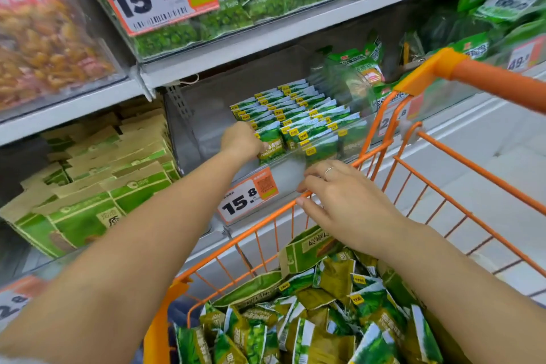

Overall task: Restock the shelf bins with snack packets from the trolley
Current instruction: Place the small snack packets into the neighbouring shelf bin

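Bright, even shop light with soft shadows only, white glare streaks on the clear bin front [291, 161] just beyond the fingertips [301, 188], motion blur at the far edges, and shelf lines bowed by the wide lens.

Left arm stretched forward, left hand [240, 139] curled, knuckles up. Right hand [344, 196] nearer, palm down, fingers bent, a ring on one finger.

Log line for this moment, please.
left hand: placing packet in bin | right hand: resting on trolley rim
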Available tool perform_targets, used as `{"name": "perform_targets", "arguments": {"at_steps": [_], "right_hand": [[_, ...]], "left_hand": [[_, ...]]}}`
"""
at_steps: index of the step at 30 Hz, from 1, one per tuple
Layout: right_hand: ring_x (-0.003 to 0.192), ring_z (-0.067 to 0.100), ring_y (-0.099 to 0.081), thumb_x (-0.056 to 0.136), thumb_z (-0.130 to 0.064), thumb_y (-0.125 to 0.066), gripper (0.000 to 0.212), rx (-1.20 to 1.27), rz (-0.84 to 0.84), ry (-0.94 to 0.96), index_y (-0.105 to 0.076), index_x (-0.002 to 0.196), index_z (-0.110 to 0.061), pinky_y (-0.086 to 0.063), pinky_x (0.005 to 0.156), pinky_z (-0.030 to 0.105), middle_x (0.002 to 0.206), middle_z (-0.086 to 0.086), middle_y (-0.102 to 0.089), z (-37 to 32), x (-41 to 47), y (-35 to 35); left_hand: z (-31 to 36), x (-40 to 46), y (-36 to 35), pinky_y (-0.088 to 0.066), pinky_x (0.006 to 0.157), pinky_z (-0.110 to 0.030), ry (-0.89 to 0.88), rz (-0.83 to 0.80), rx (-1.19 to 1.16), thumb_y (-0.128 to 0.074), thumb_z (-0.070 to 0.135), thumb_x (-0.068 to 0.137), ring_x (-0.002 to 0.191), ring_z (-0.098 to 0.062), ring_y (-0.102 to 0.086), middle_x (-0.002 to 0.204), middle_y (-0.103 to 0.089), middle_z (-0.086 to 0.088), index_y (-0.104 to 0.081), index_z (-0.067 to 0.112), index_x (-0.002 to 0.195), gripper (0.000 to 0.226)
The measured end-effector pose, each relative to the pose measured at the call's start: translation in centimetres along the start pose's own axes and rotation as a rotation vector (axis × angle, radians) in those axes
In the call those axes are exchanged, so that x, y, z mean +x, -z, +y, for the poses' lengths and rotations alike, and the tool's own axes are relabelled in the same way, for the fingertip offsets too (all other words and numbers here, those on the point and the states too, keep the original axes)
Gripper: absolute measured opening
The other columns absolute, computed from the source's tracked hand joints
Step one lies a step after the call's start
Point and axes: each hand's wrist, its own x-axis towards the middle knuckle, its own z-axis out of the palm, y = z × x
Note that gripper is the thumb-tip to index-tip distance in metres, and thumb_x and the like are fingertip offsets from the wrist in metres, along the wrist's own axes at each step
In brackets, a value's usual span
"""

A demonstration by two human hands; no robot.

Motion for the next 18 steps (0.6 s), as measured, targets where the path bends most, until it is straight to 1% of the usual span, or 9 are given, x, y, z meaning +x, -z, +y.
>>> {"name": "perform_targets", "arguments": {"at_steps": [1, 2, 4, 6, 7, 9, 12, 15, 18], "right_hand": [[0.103, 0.027, -0.058, 0.090, -0.040, -0.040, 0.040, 0.000, 0.003, 0.001, -0.070, 0.099, -0.015, -0.048, 0.088, 0.039, 0.104, 0.005, -0.064, 0.0, 0.0, 0.0], [0.100, 0.027, -0.060, 0.088, -0.038, -0.044, 0.036, 0.000, 0.029, 0.007, -0.071, 0.096, -0.016, -0.050, 0.084, 0.038, 0.101, 0.005, -0.065, -0.1, 0.0, -0.1], [0.091, 0.025, -0.063, 0.087, -0.036, -0.044, 0.034, -0.003, 0.069, 0.027, -0.072, 0.089, -0.017, -0.052, 0.077, 0.035, 0.094, 0.003, -0.066, -0.3, 0.1, -0.3], [0.089, 0.023, -0.063, 0.087, -0.037, -0.037, 0.040, -0.010, 0.073, 0.052, -0.072, 0.087, -0.019, -0.052, 0.077, 0.033, 0.091, 0.001, -0.065, -0.3, 0.1, -0.5], [0.089, 0.022, -0.062, 0.087, -0.037, -0.036, 0.041, -0.007, 0.071, 0.056, -0.072, 0.087, -0.019, -0.052, 0.078, 0.033, 0.092, 0.001, -0.065, -0.3, 0.0, -0.6], [0.092, 0.022, -0.062, 0.088, -0.038, -0.040, 0.037, 0.000, 0.065, 0.044, -0.072, 0.090, -0.019, -0.051, 0.079, 0.033, 0.096, 0.001, -0.066, -0.3, 0.0, -0.5], [0.098, 0.023, -0.060, 0.088, -0.037, -0.046, 0.033, 0.004, 0.059, 0.040, -0.071, 0.097, -0.018, -0.050, 0.085, 0.036, 0.101, 0.002, -0.065, -0.1, 0.1, -0.6], [0.097, 0.024, -0.060, 0.088, -0.036, -0.049, 0.031, -0.020, 0.033, 0.064, -0.071, 0.101, -0.018, -0.048, 0.088, 0.036, 0.100, 0.002, -0.066, 0.0, 0.0, -0.9], [0.102, 0.024, -0.059, 0.089, -0.033, -0.053, 0.027, -0.001, 0.053, 0.082, -0.069, 0.104, -0.018, -0.047, 0.089, 0.036, 0.106, 0.002, -0.065, 0.2, 0.0, -0.7]], "left_hand": [[-0.1, 0.2, -0.3, -0.048, 0.069, -0.033, 0.000, 0.015, 0.048, -0.076, 0.032, 0.082, 0.089, -0.030, -0.067, 0.088, -0.065, -0.014, -0.049, 0.011, 0.071, 0.035], [-0.2, 0.2, -0.5, -0.045, 0.065, -0.033, -0.006, 0.020, 0.079, -0.075, 0.033, 0.082, 0.086, -0.030, -0.066, 0.083, -0.063, -0.012, -0.045, 0.012, 0.067, 0.040], [-0.3, 0.3, -1.0, -0.052, 0.070, -0.035, -0.014, -0.020, 0.066, -0.076, 0.032, 0.082, 0.084, -0.030, -0.069, 0.083, -0.062, -0.011, -0.044, 0.013, 0.068, 0.039], [-0.2, 0.4, -1.2, -0.056, 0.079, -0.040, -0.059, -0.045, -0.002, -0.077, 0.029, 0.081, 0.085, -0.031, -0.069, 0.094, -0.063, -0.011, -0.055, 0.011, 0.083, 0.028], [-0.2, 0.5, -1.3, -0.054, 0.078, -0.039, -0.089, -0.039, -0.012, -0.078, 0.028, 0.080, 0.087, -0.031, -0.068, 0.096, -0.064, -0.012, -0.057, 0.011, 0.089, 0.028], [-0.1, 0.8, -1.3, -0.044, 0.070, -0.033, -0.142, -0.008, 0.038, -0.079, 0.027, 0.079, 0.086, -0.029, -0.060, 0.092, -0.061, -0.010, -0.054, 0.012, 0.086, 0.030], [0.2, 0.8, -1.4, -0.033, 0.068, -0.030, -0.192, 0.024, 0.123, -0.077, 0.026, 0.080, 0.085, -0.025, -0.049, 0.094, -0.056, -0.009, -0.051, 0.010, 0.090, 0.032], [0.7, 0.8, -1.6, -0.039, 0.069, -0.034, -0.251, 0.056, 0.368, -0.073, 0.032, 0.083, 0.096, -0.031, -0.056, 0.107, -0.059, -0.014, -0.057, 0.005, 0.102, 0.037], [0.9, 0.6, -1.4, -0.044, 0.071, -0.038, -0.287, 0.104, 0.554, -0.071, 0.039, 0.084, 0.103, -0.033, -0.057, 0.123, -0.049, -0.012, -0.056, 0.009, 0.115, 0.045]]}}
